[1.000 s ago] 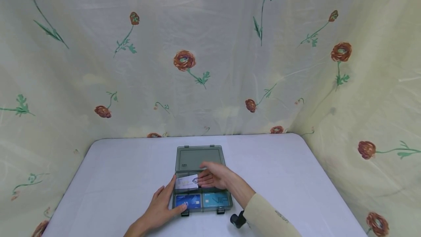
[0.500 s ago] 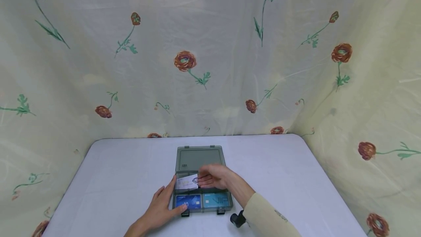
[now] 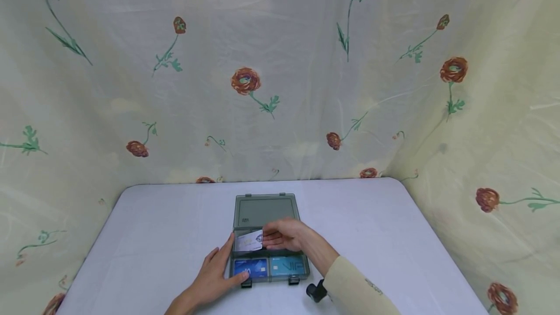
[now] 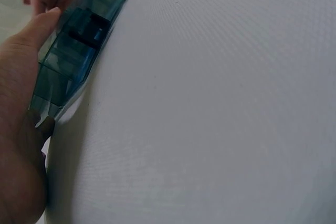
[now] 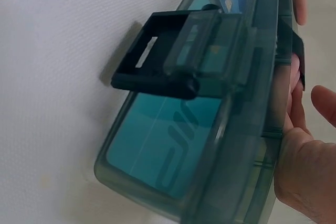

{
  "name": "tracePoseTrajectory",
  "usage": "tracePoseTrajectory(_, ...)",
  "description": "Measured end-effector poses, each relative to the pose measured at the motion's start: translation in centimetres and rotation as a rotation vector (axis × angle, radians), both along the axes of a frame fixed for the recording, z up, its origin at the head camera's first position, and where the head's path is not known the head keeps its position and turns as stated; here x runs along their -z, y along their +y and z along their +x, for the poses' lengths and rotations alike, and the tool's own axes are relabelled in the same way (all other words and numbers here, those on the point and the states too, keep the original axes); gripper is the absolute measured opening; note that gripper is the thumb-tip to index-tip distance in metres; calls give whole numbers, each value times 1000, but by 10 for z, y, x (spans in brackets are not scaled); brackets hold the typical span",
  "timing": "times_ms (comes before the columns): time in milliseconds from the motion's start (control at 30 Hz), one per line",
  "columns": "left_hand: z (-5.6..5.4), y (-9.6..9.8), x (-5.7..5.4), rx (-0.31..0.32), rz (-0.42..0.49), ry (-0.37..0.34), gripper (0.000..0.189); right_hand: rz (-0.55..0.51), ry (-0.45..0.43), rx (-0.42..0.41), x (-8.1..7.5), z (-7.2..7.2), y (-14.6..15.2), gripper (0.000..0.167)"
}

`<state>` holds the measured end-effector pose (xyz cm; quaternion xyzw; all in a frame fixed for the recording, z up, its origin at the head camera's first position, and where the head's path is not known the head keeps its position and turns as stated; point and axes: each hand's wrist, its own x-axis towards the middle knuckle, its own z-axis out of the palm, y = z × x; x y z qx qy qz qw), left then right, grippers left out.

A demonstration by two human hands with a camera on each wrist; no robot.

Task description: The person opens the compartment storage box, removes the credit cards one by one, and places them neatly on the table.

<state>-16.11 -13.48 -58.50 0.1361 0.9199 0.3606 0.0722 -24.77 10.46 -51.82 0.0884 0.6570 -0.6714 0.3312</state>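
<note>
A translucent grey-green plastic case [image 3: 270, 253] stands on the table with its lid [image 3: 265, 209] laid back. My left hand [image 3: 213, 271] grips its left front corner, the thumb over the front and the fingers along the left wall. My right hand [image 3: 284, 235] reaches over the rear compartments and holds a white card [image 3: 248, 241] by its right end. The card lies slanted over the rear left compartment, with some of my right fingertips hidden behind it. Flat in the front compartments are a dark blue card [image 3: 253, 267] and a teal card [image 3: 286, 265].
A white cloth covers the table [image 3: 175, 218]. Black latches [image 5: 152, 53] stick out from the case's front side. A small black device [image 3: 316, 291] sits by my right sleeve [image 3: 356, 288]. A floral curtain [image 3: 297, 77] hangs behind the table and at both sides.
The white card has tilted a little more, its right end rising slightly. My right hand's upper finger has drawn in from its earlier, more extended pose. My left hand and the case have stayed put.
</note>
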Motion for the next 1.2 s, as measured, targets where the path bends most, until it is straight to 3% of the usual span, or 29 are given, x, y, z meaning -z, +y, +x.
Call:
tracePoseTrajectory(800, -1, -2, 5, 5, 8, 19, 108, 15, 11, -1, 0, 0, -2, 22)
tracePoseTrajectory(1200, 1, 0, 2, 0, 15, 8, 106, 48, 21, -3, 0, -1, -2, 21)
